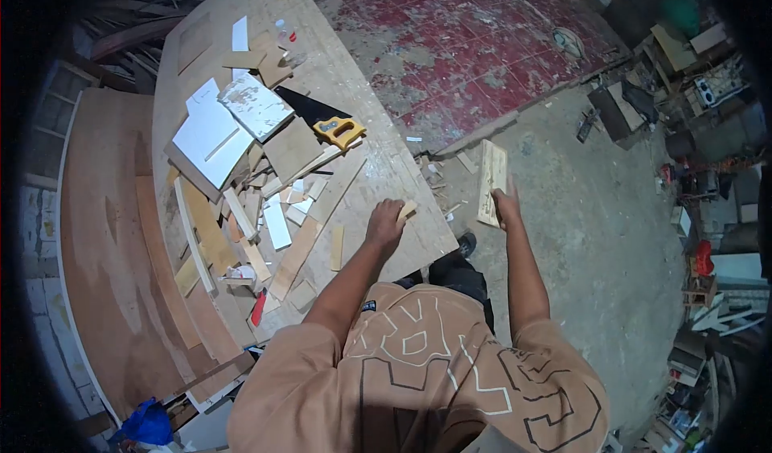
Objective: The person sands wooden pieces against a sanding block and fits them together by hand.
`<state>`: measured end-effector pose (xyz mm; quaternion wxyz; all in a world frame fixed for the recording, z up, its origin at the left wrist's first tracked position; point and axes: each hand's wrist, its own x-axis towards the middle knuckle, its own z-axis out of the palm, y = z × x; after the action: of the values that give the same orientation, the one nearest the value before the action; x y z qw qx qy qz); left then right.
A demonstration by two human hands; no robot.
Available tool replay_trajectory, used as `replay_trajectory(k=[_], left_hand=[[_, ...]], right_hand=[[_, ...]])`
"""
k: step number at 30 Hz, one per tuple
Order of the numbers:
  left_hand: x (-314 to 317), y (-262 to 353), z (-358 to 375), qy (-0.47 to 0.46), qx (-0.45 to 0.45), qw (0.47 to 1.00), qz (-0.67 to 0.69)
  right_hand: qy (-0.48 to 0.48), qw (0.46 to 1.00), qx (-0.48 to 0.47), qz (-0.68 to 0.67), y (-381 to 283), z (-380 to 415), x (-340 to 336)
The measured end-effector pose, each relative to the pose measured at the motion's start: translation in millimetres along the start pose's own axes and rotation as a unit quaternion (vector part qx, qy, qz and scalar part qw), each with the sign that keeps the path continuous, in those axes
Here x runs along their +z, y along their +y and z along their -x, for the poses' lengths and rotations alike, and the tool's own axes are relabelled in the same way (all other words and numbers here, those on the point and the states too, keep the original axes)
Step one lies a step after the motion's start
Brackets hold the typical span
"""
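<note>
Near the table's right edge, my left hand (pixel 386 226) is closed on a small wood block (pixel 408 210), just above the tabletop. Out over the floor to the right, my right hand (pixel 507 208) grips the lower end of a pale wooden board (pixel 492 175), which is tilted nearly upright. A narrow wood strip (pixel 337 248) lies on the table left of my left hand. Farther up the table rests a handsaw with a yellow handle (pixel 339 131), its dark blade partly beside a white-flecked board (pixel 256 105).
Wood offcuts and white pieces are piled on the table (pixel 386 159). A clear bottle (pixel 281 30) stands toward its far end. A red-handled tool (pixel 258 308) lies near the front left. Wood scraps litter the floor by the table; boxes and clutter (pixel 704 264) line the right side.
</note>
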<state>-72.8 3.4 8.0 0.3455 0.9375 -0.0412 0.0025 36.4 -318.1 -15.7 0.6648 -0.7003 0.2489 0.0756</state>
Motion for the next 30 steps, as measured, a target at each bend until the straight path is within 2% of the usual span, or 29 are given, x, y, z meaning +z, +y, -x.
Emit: replay_trajectory(k=[2,4,6,7,12,14,15,17,18,20,21,22,24,25,27,29,30], left_hand=[[8.1,4.3,-19.0,-0.008,0.014,1.0,-0.014],[10.7,15.5,-36.5,0.005,0.028,0.999,-0.019],[14.2,20.8,-53.7,-0.016,0.023,0.999,-0.028],[16.5,21.2,-60.5,-0.017,0.021,0.999,-0.035],[28.9,8.4,-84.6,-0.049,-0.012,0.996,-0.078],[27.3,16.7,-82.2,-0.059,-0.035,0.995,-0.079],[28.3,19.1,-80.1,-0.037,-0.038,0.996,-0.066],[28.3,21.5,-78.6,-0.014,-0.045,0.997,-0.056],[27.6,23.1,-79.1,-0.018,-0.049,0.997,-0.057],[26.9,26.8,-77.7,-0.022,-0.056,0.996,-0.059],[20.4,35.9,-77.3,-0.003,-0.044,0.997,-0.059],[16.7,42.1,-78.2,0.016,-0.032,0.998,-0.059],[29.9,33.8,-86.0,0.047,-0.059,0.995,-0.07],[35.4,30.4,-90.9,0.076,-0.083,0.99,-0.081],[44.4,24.0,-101.8,0.096,-0.122,0.982,-0.103],[52.7,17.5,-113.1,0.106,-0.187,0.967,-0.135],[56.2,15.6,-117.3,0.105,-0.192,0.966,-0.135]], right_hand=[[-0.104,0.979,0.081,-0.154,-4.7,17.7,-15.7],[-0.095,0.976,0.097,-0.17,13.0,18.7,-31.9],[-0.104,0.952,0.214,-0.191,39.3,13.5,-55.0],[-0.107,0.954,0.231,-0.16,46.9,13.7,-63.2],[-0.138,0.969,0.184,-0.093,38.1,40.5,-80.6],[-0.118,0.951,0.254,-0.133,54.9,34.9,-83.4],[-0.119,0.951,0.254,-0.132,53.9,34.8,-85.2],[-0.212,0.9,0.298,-0.239,52.3,34.8,-87.5],[-0.214,0.899,0.3,-0.237,55.0,32.6,-88.3],[-0.284,0.876,0.297,-0.254,61.0,26.7,-86.5],[-0.331,0.857,0.295,-0.263,64.3,20.4,-84.1],[-0.334,0.856,0.297,-0.261,67.7,15.0,-82.4],[-0.386,0.778,0.332,-0.368,71.5,5.3,-74.6],[-0.387,0.777,0.335,-0.366,61.6,6.2,-68.2],[-0.38,0.828,0.26,-0.32,39.0,10.0,-57.4],[-0.377,0.825,0.283,-0.31,16.4,10.7,-47.4],[-0.373,0.824,0.301,-0.302,12.6,8.9,-43.4]])
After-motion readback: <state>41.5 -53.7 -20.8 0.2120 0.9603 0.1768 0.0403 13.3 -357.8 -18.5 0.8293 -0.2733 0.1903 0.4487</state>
